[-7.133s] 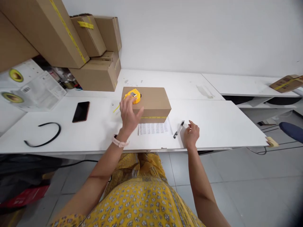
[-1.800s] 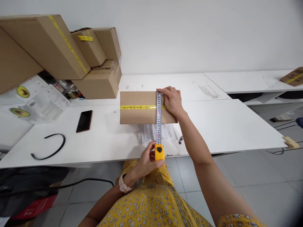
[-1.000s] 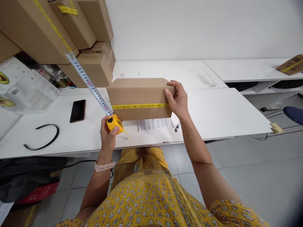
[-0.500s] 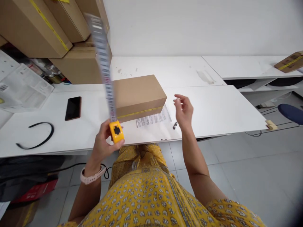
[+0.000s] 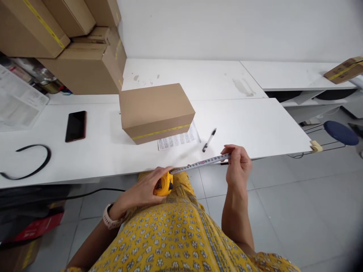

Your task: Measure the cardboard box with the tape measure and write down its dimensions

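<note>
My left hand (image 5: 144, 189) grips the yellow tape measure (image 5: 163, 184) case just below the front edge of the white table (image 5: 255, 132). Its tape blade (image 5: 198, 164) runs out to the right, and my right hand (image 5: 238, 166) pinches the blade's end. Both hands are in front of the table, near my waist. A brown cardboard box (image 5: 154, 109) with yellow sealing tape sits on the table beyond them, touched by neither hand. A printed sheet (image 5: 178, 140) lies partly under the box, and a pen (image 5: 209, 139) rests beside it.
A black phone (image 5: 75, 125) and a black curved band (image 5: 25, 166) lie at the left of the table. Several stacked cardboard boxes (image 5: 82, 64) fill the back left. Another box (image 5: 343, 70) rests on a far-right desk, with a blue stool (image 5: 340, 133) below.
My right hand left the box, which now rests on the table, and took the tape's end. The blade swung down from upright to level, and my left hand dropped below the table edge.
</note>
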Available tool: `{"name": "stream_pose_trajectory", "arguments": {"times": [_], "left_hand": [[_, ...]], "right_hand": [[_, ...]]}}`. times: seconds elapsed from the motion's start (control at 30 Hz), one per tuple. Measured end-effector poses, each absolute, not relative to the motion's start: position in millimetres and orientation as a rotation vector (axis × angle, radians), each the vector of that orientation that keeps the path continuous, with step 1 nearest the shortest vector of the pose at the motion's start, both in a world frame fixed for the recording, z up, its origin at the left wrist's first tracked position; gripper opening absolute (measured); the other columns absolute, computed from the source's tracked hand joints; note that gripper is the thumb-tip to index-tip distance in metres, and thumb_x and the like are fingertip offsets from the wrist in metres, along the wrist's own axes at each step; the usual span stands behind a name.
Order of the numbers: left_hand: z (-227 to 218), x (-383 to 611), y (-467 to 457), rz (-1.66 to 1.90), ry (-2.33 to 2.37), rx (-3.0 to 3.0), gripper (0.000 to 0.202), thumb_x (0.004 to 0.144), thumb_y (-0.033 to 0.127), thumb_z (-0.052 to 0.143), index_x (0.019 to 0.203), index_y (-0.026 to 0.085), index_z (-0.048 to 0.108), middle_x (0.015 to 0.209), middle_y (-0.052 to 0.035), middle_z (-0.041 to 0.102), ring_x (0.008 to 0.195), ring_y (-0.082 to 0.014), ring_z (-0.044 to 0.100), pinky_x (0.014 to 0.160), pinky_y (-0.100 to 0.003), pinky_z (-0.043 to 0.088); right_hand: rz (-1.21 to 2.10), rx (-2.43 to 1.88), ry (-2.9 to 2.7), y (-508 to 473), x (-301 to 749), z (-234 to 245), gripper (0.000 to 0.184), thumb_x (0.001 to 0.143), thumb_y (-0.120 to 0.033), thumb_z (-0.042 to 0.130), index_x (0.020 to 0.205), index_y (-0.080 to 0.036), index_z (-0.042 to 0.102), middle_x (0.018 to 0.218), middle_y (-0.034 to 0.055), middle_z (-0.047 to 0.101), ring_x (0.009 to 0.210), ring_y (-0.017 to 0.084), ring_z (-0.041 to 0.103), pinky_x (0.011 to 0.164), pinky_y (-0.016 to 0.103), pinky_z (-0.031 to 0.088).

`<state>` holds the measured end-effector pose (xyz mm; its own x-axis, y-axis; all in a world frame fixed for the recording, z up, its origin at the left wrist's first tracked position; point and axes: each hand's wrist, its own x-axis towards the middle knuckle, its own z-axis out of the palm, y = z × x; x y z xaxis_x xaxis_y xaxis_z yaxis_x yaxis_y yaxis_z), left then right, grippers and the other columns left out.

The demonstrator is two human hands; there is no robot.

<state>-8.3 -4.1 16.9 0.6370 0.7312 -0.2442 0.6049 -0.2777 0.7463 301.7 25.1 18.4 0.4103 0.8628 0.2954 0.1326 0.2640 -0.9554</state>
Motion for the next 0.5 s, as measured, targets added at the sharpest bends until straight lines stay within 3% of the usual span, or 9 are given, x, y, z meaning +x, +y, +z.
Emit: {"name": "stream_pose_trajectory", "arguments": {"times": [0.1,0.2,0.27,0.37,0.5], "left_hand": [[25,-2,0,0.321,1.153,1.963,0.102,0.080,0.033,0.076,0.161,0.033,0.014,0.140,-0.0105,0.055,0.120,-0.0284,0.062,0.102,-0.044,0.052],[34,-1,6,0.510,1.214,2.014,0.103,0.080,0.034,0.077,0.160,0.033,0.014,0.132,-0.0092,0.059,0.109,-0.0254,0.067,0.094,-0.042,0.057],[43,-6,13,0.725,1.261,2.090,0.101,0.080,0.037,0.078,0.160,0.032,0.017,0.129,-0.0090,0.060,0.108,-0.0252,0.067,0.091,-0.041,0.059],[64,-18,33,1.107,1.409,2.201,0.098,0.078,0.042,0.082,0.157,0.030,0.024,0.137,-0.0097,0.056,0.117,-0.0276,0.064,0.096,-0.043,0.059],[92,-33,83,1.251,1.660,2.336,0.085,0.082,0.045,0.080,0.150,0.023,0.035,0.146,-0.0081,0.051,0.127,-0.0279,0.058,0.108,-0.045,0.051]], "right_hand": [[0.657,-1.211,-1.323,19,287,8,0.026,0.100,-0.042,0.055,0.098,-0.024,0.074,0.086,0.0033,0.067,0.076,0.015,0.062,0.068,0.030,0.050],[0.673,-1.203,-1.400,26,278,-5,0.026,0.099,-0.041,0.054,0.108,-0.024,0.072,0.098,0.0053,0.069,0.086,0.017,0.064,0.080,0.035,0.051],[0.605,-1.337,-1.245,39,282,-16,0.031,0.099,-0.046,0.051,0.109,-0.023,0.069,0.099,0.0062,0.069,0.086,0.018,0.064,0.079,0.034,0.051],[0.460,-1.705,-1.069,70,300,-33,0.038,0.098,-0.052,0.048,0.108,-0.019,0.065,0.095,0.0076,0.070,0.084,0.020,0.064,0.076,0.034,0.049],[0.417,-2.200,-1.220,110,319,-48,0.054,0.096,-0.057,0.047,0.130,-0.016,0.054,0.097,0.0116,0.072,0.092,0.028,0.066,0.084,0.041,0.046]]}}
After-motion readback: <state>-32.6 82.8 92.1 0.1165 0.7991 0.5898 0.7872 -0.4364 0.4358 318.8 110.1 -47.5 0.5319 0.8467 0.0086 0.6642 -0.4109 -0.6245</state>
